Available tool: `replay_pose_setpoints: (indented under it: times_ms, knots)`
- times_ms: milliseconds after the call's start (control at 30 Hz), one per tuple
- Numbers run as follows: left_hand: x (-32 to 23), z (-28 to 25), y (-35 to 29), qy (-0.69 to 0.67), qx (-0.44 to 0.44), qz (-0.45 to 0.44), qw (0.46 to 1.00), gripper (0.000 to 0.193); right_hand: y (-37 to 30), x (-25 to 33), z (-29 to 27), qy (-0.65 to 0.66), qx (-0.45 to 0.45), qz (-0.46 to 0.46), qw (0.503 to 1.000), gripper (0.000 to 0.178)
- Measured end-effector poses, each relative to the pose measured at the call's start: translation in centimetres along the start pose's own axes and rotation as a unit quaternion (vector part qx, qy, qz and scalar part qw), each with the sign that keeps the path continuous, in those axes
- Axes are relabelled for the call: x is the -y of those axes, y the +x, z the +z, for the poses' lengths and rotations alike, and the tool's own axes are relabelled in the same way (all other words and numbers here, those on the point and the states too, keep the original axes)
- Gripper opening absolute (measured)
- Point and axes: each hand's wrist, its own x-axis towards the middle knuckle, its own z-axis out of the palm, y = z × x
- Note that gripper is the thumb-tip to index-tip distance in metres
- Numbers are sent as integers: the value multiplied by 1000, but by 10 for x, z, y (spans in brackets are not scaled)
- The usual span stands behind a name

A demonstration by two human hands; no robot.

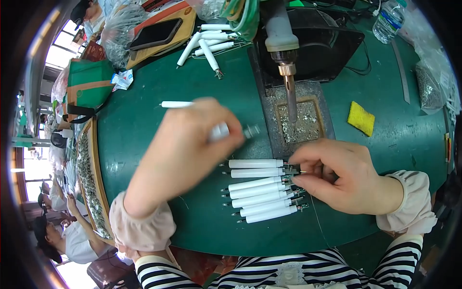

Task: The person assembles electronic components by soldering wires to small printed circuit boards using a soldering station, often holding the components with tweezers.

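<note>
My left hand [192,139], smeared by motion, is closed around a white tube [219,132] whose metal-tipped end sticks out past the fingers. Beneath that wrist's far side another white tube [176,104] shows, partly hidden by the hand. Several white tubes [255,188] lie side by side in a row on the green table, their metal ends to the right. At those ends my right hand [337,178] pinches a thin wire [317,216], which trails toward the near edge. Above the hands, a soldering iron [290,91] points down over a dark tray [327,111] with solder bits.
A yellow sponge [361,118] lies right of the tray. Behind the iron stands a black fan [332,53]. More white tubes [209,45] are heaped at the back, near a phone [156,33]. A water bottle [389,21] stands back right; other people sit at left.
</note>
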Motion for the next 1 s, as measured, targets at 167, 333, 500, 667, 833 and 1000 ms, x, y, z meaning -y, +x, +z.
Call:
replay_pose_setpoints:
  times_ms: [167, 333, 500, 667, 833, 1000]
  knots:
    - [-39, 11, -21, -122, 76, 32, 989, 8, -2, 5, 8, 110, 2, 46, 993, 17]
    - [-40, 14, -23, -165, 64, 5, 984, 28, -1, 0, 3, 59, 11, -36, 998, 13]
    - [-9, 13, -16, -49, 34, -1, 998, 22, -2, -6, 4, 67, 12, 16, 998, 11]
    - [-1, 10, -11, 147, -47, 21, 988, 24, 0, -1, 0, 66, -1, 19, 998, 11]
    - [-20, 5, -13, 83, -42, 80, 992, 26, 2, 1, -11, 20, -36, -37, 998, 13]
    - [-19, 13, -12, 95, -108, 269, 953, 27, -1, 8, -28, -24, -57, -73, 995, 23]
